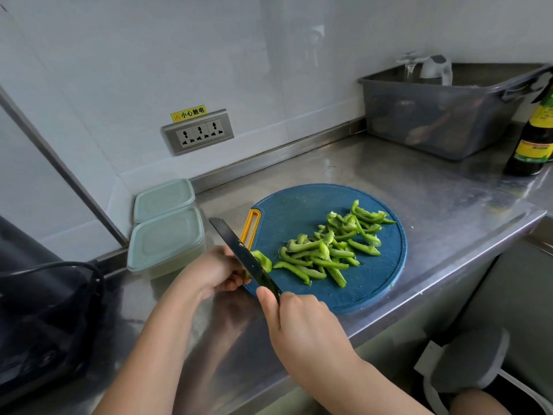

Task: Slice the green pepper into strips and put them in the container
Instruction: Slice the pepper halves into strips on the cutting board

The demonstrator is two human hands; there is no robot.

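At the board's (299,211) left edge, the left hand (215,271) curls round the last pepper piece (263,260). The right hand (302,322) grips the knife (239,250), its blade against that piece. Cut strips (332,250) lie heaped mid-board. Two lidded containers (166,241) sit just left of the board.

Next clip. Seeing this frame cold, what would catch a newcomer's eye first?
The heap of bright green pepper strips on the round blue cutting board, mid-counter, stands out first. At the board's near left edge, the right hand holds a black knife against the uncut pepper piece, gripped by the left hand. Two lidded containers sit by the wall to the left.
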